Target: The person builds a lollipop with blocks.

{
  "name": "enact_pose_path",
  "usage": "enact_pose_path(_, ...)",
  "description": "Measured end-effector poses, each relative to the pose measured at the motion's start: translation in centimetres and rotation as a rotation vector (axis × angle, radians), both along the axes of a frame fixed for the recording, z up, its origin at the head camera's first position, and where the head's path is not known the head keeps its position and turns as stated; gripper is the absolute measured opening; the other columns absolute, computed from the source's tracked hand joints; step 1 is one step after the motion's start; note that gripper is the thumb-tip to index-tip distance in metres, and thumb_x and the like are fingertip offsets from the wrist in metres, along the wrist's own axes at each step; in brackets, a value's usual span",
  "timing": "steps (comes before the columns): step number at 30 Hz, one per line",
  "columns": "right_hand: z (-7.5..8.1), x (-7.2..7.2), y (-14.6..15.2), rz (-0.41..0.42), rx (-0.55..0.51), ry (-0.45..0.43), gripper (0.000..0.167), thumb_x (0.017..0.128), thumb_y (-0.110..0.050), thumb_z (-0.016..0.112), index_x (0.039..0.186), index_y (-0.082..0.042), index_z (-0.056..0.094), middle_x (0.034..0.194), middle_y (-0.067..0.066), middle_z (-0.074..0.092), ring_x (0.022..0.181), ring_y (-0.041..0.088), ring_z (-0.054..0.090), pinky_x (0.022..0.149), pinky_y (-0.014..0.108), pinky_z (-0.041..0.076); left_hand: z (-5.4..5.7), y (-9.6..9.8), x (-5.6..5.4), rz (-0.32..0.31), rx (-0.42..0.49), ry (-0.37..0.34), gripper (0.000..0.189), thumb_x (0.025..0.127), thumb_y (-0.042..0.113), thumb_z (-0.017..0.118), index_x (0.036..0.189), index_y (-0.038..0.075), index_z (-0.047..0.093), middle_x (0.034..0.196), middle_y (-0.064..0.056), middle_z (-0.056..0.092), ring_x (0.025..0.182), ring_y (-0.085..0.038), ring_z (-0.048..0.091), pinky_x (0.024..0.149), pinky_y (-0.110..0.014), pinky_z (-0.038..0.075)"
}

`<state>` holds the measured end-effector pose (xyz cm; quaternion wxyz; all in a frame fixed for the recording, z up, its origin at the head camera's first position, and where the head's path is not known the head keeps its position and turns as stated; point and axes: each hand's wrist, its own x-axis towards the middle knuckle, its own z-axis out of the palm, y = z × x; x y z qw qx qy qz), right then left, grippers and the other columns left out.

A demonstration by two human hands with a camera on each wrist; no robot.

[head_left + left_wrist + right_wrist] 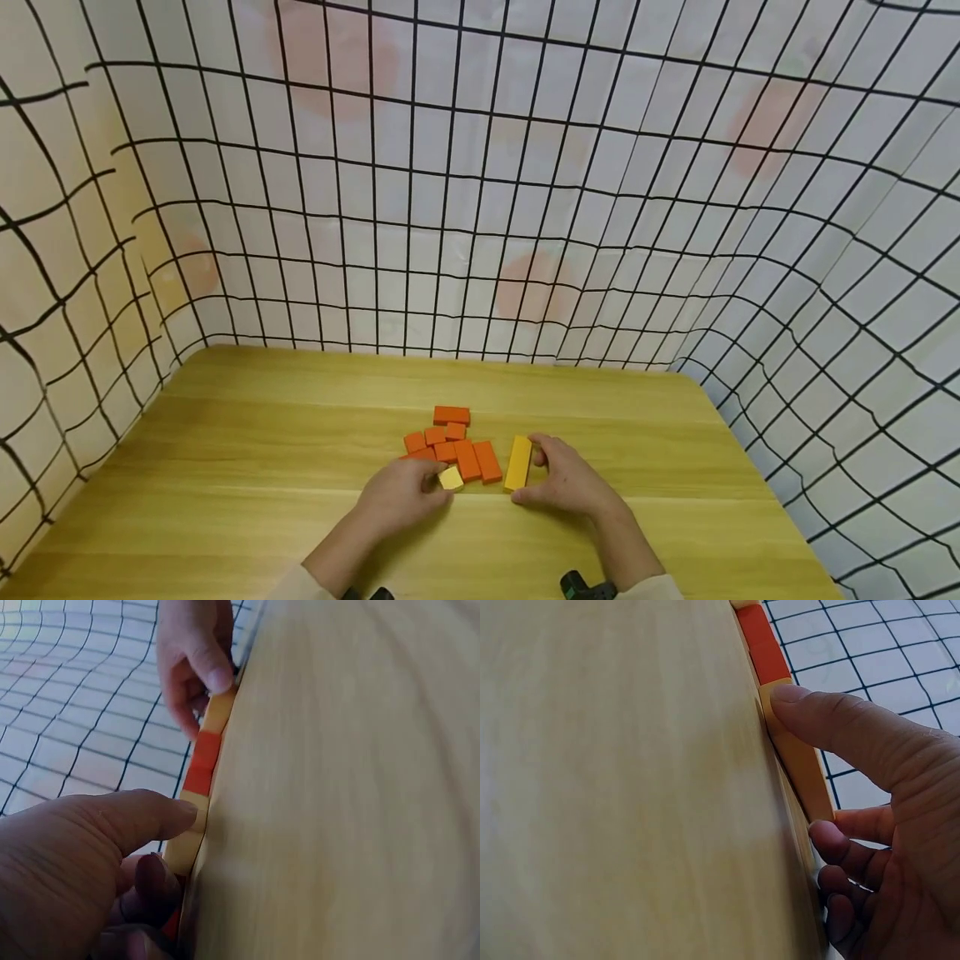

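A black wire grid (pixel 450 176) stands on the far, left and right sides, with a pale sheet (pixel 468 150) bearing blurred reddish patches behind it. Within it spreads one wood-grained tabletop (pixel 300 458).

Two hands reach in from the near side, each with a pale sleeve at the near end of its forearm. The left hand (pixel 405 493) pinches one small block between thumb and fingers; the right hand (pixel 567 479) grips one long block by its ends, thumb at the near end and fingers at the far end. A dark device (pixel 587 587) shows by the right wrist, and dark parts (pixel 382 593) show by the left.

Ten blocks are visible, eight orange and two yellow. The long yellow block (pixel 517 464), in the right hand, lies on the tabletop just right of the orange group. Three orange blocks are long: one at the far edge (pixel 452 415) of the group, and two side by side (pixel 477 462) at its right. A fourth (pixel 422 454), at the left, is partly hidden by the left hand. Four small orange blocks (pixel 435 435) cluster between these. The small pale yellow block (pixel 451 478), in the left hand, is at the group's near side.
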<state>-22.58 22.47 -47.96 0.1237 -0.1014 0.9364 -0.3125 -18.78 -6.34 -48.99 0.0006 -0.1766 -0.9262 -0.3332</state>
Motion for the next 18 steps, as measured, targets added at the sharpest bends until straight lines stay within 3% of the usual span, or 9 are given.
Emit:
enact_pose_path(6, 0.0, -0.1, 0.0, 0.017, -0.011, 0.014, 0.103, 0.069, -0.044, 0.094, 0.151, -0.008, 0.043, 0.106, 0.001, 0.053, 0.093, 0.017, 0.049, 0.085, 0.037, 0.042, -0.3, -0.8, -0.4, -0.019, 0.076, -0.047, 0.038, 0.090, 0.026, 0.077, 0.124, 0.008, 0.073, 0.073, 0.009, 0.056, 0.065, -0.007, 0.046, 0.062, -0.026, 0.041)
enact_pose_path(10, 0.1, 0.0, 0.0, 0.056, -0.026, 0.014, 0.103, 0.071, -0.045, 0.093, 0.151, -0.008, 0.041, 0.104, 0.001, 0.055, 0.088, 0.016, 0.049, 0.079, 0.034, 0.042, -0.5, -1.0, -0.6, -0.022, 0.110, -0.070, 0.041, 0.091, 0.026, 0.077, 0.128, 0.010, 0.072, 0.067, 0.009, 0.052, 0.062, -0.005, 0.045, 0.058, -0.024, 0.040)
enact_pose_path(18, 0.6, 0.3, -0.5, 0.104, -0.064, 0.010, 0.103, 0.073, -0.046, 0.091, 0.153, -0.007, 0.038, 0.104, 0.000, 0.057, 0.091, 0.016, 0.050, 0.081, 0.031, 0.043, -0.7, -1.3, -0.6, -0.020, 0.138, -0.103, 0.043, 0.091, 0.027, 0.077, 0.131, 0.013, 0.071, 0.063, 0.008, 0.048, 0.057, -0.004, 0.041, 0.053, -0.023, 0.037)
